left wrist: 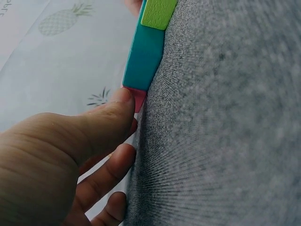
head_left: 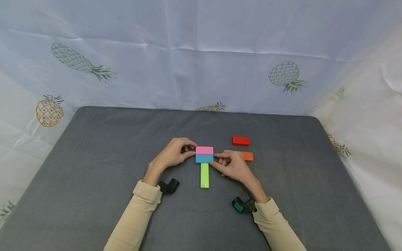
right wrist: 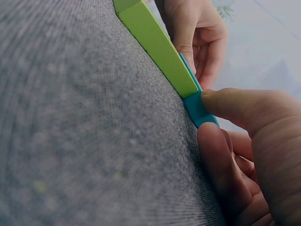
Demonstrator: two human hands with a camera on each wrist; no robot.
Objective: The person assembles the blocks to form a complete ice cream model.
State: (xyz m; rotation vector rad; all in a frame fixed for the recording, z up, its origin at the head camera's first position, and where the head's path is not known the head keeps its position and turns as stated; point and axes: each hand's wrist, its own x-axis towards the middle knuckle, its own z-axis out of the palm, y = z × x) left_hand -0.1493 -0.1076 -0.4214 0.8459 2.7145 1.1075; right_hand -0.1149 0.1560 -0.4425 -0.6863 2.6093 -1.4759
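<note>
A pink block (head_left: 204,150) lies against the far side of a blue block (head_left: 204,159), and a green block (head_left: 205,176) extends from the blue one's near side. My left hand (head_left: 176,151) touches the pink block's left end with thumb and index finger; in the left wrist view the thumb of this hand (left wrist: 61,155) is at the pink block (left wrist: 139,98). My right hand (head_left: 233,165) has its index fingertip at the blocks' right end and its thumb at the blue block's near right corner. In the right wrist view, this hand (right wrist: 254,150) touches the blue block (right wrist: 200,109).
To the right, a red block (head_left: 240,141) lies on the grey table (head_left: 94,157). Nearer is an orange block (head_left: 247,156), partly hidden by my right hand. A white cloth with pineapple prints (head_left: 188,69) hangs behind the table.
</note>
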